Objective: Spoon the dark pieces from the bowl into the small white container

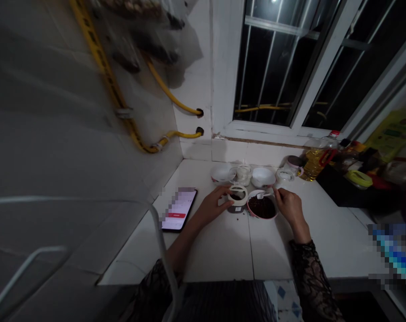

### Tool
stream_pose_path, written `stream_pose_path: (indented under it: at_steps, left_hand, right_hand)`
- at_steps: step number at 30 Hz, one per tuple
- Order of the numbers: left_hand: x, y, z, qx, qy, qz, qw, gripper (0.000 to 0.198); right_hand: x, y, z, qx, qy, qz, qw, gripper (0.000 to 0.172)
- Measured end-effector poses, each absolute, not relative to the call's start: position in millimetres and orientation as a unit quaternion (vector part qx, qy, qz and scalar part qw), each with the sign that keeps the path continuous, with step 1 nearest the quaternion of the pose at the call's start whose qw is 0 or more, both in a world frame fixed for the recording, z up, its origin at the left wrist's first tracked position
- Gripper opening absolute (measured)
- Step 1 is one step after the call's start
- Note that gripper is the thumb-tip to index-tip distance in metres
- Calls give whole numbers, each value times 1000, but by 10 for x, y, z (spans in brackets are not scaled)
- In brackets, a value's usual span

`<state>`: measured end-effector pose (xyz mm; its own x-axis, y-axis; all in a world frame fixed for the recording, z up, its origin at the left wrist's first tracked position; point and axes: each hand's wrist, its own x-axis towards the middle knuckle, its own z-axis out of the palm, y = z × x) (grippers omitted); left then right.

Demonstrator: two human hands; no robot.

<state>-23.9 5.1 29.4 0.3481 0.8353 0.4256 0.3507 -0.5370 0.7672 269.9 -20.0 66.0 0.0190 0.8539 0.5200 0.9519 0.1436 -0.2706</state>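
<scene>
My left hand grips the side of a small seasoning jar with a pale rim and something dark inside. Between the fingers of my right hand is the handle of a small white spoon. Its bowl end is over a bowl with a pink-patterned rim, filled with dark reddish-brown contents. The jar stands right beside this bowl, on its left. A few dark specks lie on the tiles in front of the jar.
Behind stand two white bowls, a glass jar and another lidded jar. A lit phone lies left. An oil bottle and a dark box of condiments are at right. A pale metal bar crosses the left foreground.
</scene>
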Motion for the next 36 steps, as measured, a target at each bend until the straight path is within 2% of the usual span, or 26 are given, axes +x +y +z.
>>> stream_pose_path:
  at_steps: [5,16,25,31,36]
  left_hand:
    - [-238,47,304,768,382,425,291,22]
    - [-233,59,295,766,380,426,295,24]
    - [-230,59,290,768,377,429,289,22]
    - [-238,69,277,769,373,432,287,23]
    - [-239,72,273,769,376,429,289,21]
  right_hand:
    - [2556,-180,615,-616,-747,-20,250,41]
    - [2689,-156,634,-620,-670,137,384,61]
    - [2724,-115,627,-612,-627,233,422,62]
    - [2734,-91,613,-613,-603,261,440,64]
    - [2586,-87,663,-601,-578,245,495,63]
